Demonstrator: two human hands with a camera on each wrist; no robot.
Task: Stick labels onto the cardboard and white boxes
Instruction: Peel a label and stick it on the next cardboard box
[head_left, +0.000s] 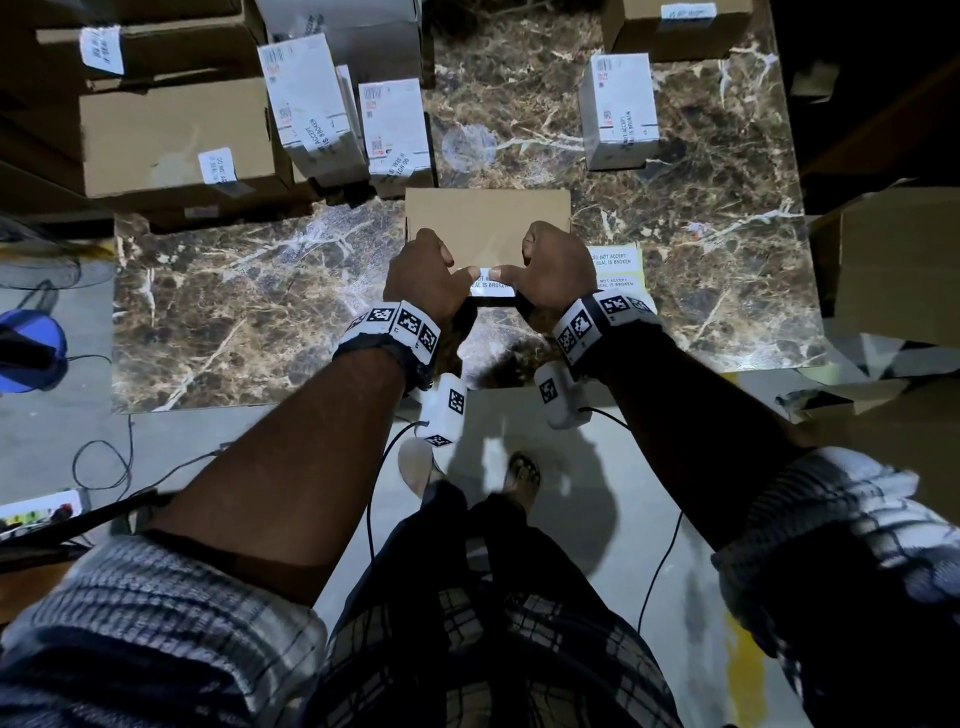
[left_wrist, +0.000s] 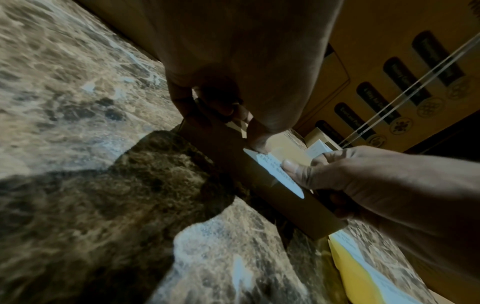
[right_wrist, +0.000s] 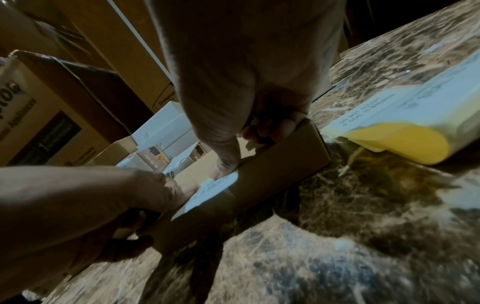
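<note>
dim room, harsh light from above; brown marble-patterned tabletop (head_left: 260, 291) over pale grey floor (head_left: 597, 499), black cables (head_left: 104, 457) trailing, blue round object (head_left: 31, 348) at left.

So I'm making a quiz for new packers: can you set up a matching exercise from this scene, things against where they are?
Things:
1. label
2. cardboard box
3. label sheet
4. white box

Places:
A. flat on the table, right of the hands
B. standing alone, far right
C. under both thumbs
D. held by both hands

Pairs: 1-C, 2-D, 3-A, 4-B
</note>
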